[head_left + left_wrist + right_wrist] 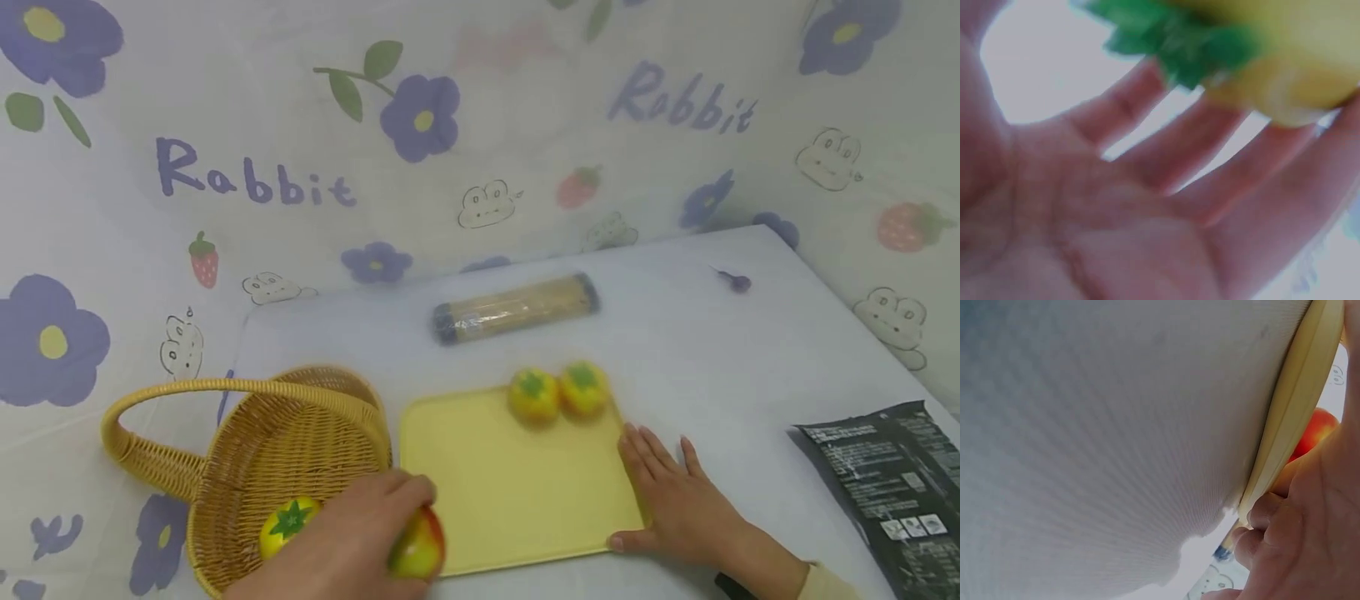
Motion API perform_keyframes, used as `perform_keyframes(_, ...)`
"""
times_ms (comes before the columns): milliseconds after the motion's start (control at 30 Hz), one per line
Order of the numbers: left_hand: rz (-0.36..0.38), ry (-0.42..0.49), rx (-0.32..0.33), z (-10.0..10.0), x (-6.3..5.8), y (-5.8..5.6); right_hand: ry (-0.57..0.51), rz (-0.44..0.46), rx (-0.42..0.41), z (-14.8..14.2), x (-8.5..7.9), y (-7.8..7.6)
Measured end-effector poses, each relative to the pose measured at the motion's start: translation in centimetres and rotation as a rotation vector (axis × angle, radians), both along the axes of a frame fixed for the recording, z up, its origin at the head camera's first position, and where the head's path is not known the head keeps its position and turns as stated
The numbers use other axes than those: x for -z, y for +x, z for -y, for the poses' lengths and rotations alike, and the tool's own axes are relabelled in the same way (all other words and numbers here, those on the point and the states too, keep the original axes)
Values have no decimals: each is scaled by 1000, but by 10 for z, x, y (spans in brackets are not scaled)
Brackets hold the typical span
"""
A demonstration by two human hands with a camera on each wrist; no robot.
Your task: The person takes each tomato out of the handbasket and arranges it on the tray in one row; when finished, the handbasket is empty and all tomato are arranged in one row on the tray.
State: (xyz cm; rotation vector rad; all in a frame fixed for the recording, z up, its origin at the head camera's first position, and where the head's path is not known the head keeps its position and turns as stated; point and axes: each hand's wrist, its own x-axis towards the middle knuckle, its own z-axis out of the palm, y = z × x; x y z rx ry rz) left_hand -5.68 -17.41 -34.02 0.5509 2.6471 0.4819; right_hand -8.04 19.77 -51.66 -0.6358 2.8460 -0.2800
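In the head view my left hand (352, 533) grips a yellow-green toy tomato (420, 546) with a reddish side, between the basket and the tray's near left corner. The left wrist view shows the fruit's green leafy top (1191, 53) against my fingers, blurred. My right hand (678, 508) rests against the right edge of a yellow tray (517, 483), thumb by the near corner. Two more yellow toy tomatoes (534, 396) sit side by side at the tray's far right. Another toy tomato (291, 521) lies in the wicker basket (300, 433), partly hidden by my left hand.
The basket's arched handle (240, 386) leans left. A clear-wrapped tan roll with dark ends (517, 308) lies behind the tray. A black printed packet (892, 483) is at the right, and a small dark purple object (737, 282) lies far right on the white table.
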Motion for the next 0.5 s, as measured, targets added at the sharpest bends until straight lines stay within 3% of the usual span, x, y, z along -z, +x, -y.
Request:
perform_keyframes(100,-28,55,54,-47,2,-19,-13,20,14,-3,0,1)
perform_keyframes(200,-115,46,14,-75,30,-54,-27,31,18,-4,-1,1)
perform_keyframes(333,-209,5,-49,-86,79,-99,-37,31,15,-3,-2,1)
perform_keyframes(433,-230,18,-73,-85,105,-114,-36,31,11,-3,-2,1)
perform_keyframes(500,-239,44,-78,-85,113,-118,-33,25,4,-3,-2,1)
